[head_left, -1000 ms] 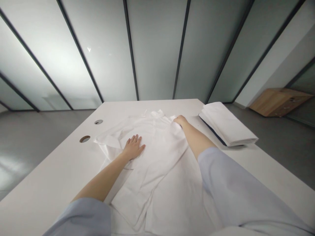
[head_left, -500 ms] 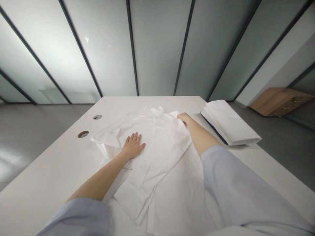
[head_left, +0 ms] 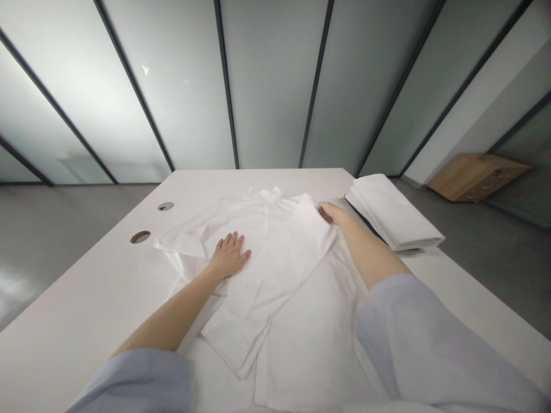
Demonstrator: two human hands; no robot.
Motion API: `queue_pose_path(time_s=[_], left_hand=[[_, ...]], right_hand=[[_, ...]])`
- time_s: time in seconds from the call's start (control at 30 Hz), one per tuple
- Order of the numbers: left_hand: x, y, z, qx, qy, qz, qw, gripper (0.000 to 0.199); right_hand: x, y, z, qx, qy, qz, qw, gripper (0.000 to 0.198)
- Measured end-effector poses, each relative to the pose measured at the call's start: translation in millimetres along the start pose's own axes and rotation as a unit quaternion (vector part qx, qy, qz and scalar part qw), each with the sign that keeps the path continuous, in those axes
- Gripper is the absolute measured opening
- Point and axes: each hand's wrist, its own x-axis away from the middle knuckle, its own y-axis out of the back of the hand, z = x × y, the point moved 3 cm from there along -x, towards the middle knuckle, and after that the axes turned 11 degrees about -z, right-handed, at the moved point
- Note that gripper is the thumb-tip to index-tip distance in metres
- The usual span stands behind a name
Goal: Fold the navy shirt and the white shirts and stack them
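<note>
A white shirt (head_left: pixel 288 269) lies spread on the table, its collar at the far end and one sleeve folded diagonally across the body. My left hand (head_left: pixel 229 253) rests flat on the left side of the shirt, fingers spread and pressing the cloth. At the shirt's far right, by the shoulder edge, my right hand (head_left: pixel 331 213) has its fingers curled round the fabric. Its fingertips are partly hidden behind the hand and the cloth.
A stack of folded white cloth (head_left: pixel 394 209) with a dark layer underneath sits at the table's right edge. Two round holes pierce the white table (head_left: pixel 86 304) on the left. Frosted glass panels stand beyond, and a wooden cabinet (head_left: pixel 473 175) is at far right.
My right hand has shifted slightly right and nearer along the shirt's shoulder edge. My left hand stays flat on the cloth. The view has turned a little to the right.
</note>
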Motion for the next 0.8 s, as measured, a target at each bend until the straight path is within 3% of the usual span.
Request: queue_pose_path(time_s=[0.1, 0.2, 0.3, 0.37, 0.63, 0.7, 0.8], left_hand=[[-0.5, 1.4, -0.3, -0.001, 0.001, 0.006, 1.0, 0.066], [-0.9, 2.5, -0.3, -0.003, 0.002, 0.009, 1.0, 0.066], [-1.8, 2.1, 0.6, -0.001, 0.002, 0.008, 1.0, 0.066], [-2.4, 1.6, 1.3, 0.001, 0.0, 0.008, 1.0, 0.066], [-1.9, 6.0, 0.2, 0.0, 0.002, 0.013, 1.0, 0.066], [-1.7, 6.7, 0.1, 0.001, 0.003, 0.012, 1.0, 0.065], [-1.8, 6.3, 0.6, -0.001, 0.003, 0.013, 1.0, 0.065]], right_hand=[[16.8, 5.7, -7.0, 0.007, -0.011, 0.084, 0.996, 0.015], [24.8, 7.0, -6.3, 0.082, 0.054, 0.106, 0.989, 0.015], [22.4, 8.5, -7.6, 0.243, 0.12, 0.028, 0.962, 0.015], [19.0, 11.9, -12.8, 0.309, 0.13, -0.029, 0.942, 0.017], [20.8, 34.5, -36.4, 0.339, 0.109, -0.162, 0.92, 0.038], [25.9, 28.6, -30.3, 0.327, 0.142, -0.181, 0.917, 0.046], [40.3, 3.8, -17.0, 0.344, 0.265, -0.165, 0.885, 0.054]])
